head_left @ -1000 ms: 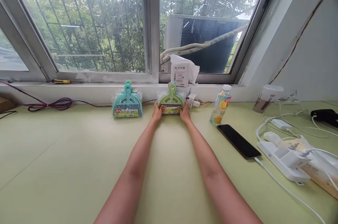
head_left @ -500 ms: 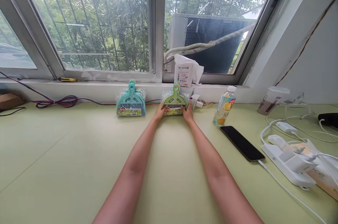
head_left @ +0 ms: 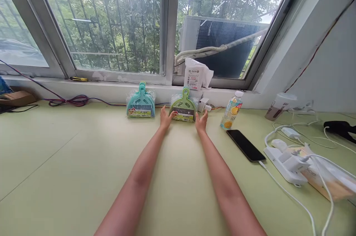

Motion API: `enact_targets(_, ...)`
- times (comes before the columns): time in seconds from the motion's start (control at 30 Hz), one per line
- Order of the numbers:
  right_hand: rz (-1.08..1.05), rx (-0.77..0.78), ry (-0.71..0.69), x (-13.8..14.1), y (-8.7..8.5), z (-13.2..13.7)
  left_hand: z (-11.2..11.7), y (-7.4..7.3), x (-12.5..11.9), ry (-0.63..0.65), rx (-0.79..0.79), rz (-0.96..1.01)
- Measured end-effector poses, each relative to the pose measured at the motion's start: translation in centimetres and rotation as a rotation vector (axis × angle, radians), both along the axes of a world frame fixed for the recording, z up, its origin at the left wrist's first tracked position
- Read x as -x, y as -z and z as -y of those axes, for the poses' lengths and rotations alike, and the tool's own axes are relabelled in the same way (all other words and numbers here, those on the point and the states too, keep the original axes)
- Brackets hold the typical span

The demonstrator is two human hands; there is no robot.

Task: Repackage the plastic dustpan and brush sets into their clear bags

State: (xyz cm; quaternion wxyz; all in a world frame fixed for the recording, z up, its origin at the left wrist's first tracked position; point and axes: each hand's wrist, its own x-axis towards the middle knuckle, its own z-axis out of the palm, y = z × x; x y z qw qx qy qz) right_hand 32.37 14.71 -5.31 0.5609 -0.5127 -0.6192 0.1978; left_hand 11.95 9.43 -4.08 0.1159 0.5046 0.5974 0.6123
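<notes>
A green dustpan and brush set [head_left: 184, 107] in clear wrap leans upright against the low wall under the window. My left hand [head_left: 166, 118] is at its left edge with the fingers spread, the thumb close to the label; whether it touches cannot be made out. Just off the right edge, my right hand [head_left: 201, 121] is open with its fingers apart. Neither hand grips the set. To the left, a teal dustpan and brush set [head_left: 140, 103], wrapped the same way, stands against the wall.
On the right are a drink bottle [head_left: 232, 110], a black phone [head_left: 246, 145], a white power strip [head_left: 286, 165] with cables and a lidded plastic cup [head_left: 280, 106]. A white paper packet [head_left: 194, 75] sits on the sill. Bundled cables [head_left: 75, 100] and a cardboard box [head_left: 20, 97] lie left.
Both hands have let go of the green set, their fingers opening outward to either side. The set stays upright against the wall. The camera view has shifted slightly.
</notes>
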Motion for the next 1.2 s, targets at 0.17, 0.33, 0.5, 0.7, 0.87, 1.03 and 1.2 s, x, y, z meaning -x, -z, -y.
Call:
enact_targets(0.17,0.126,-0.025,0.071,-1.5,0.2,4.6,3.7,0.4,-0.9,-0.027,-0.009,0.018)
enact_targets(0.33,0.237,0.131,-0.043,-1.1,0.6,6.6,5.1,1.0,-1.3,0.088,0.101,0.117)
enact_targets(0.5,0.242,0.262,0.034,0.0,0.3,4.2,2.8,0.9,-0.7,0.018,0.185,0.041)
enact_targets(0.7,0.265,0.228,0.057,1.3,-0.2,0.3,-1.4,0.8,0.3,-0.131,0.149,0.022)
enact_targets(0.87,0.33,0.267,0.011,2.3,-0.4,-2.7,-4.9,1.1,0.7,-0.026,0.287,-0.185)
enact_targets(1.03,0.374,0.298,0.019,2.8,-0.8,-4.8,-7.0,1.2,0.8,-0.045,0.415,-0.351)
enact_targets(1.2,0.376,0.297,0.039,2.9,-0.6,-5.5,-7.3,1.3,0.8,-0.036,0.392,-0.354)
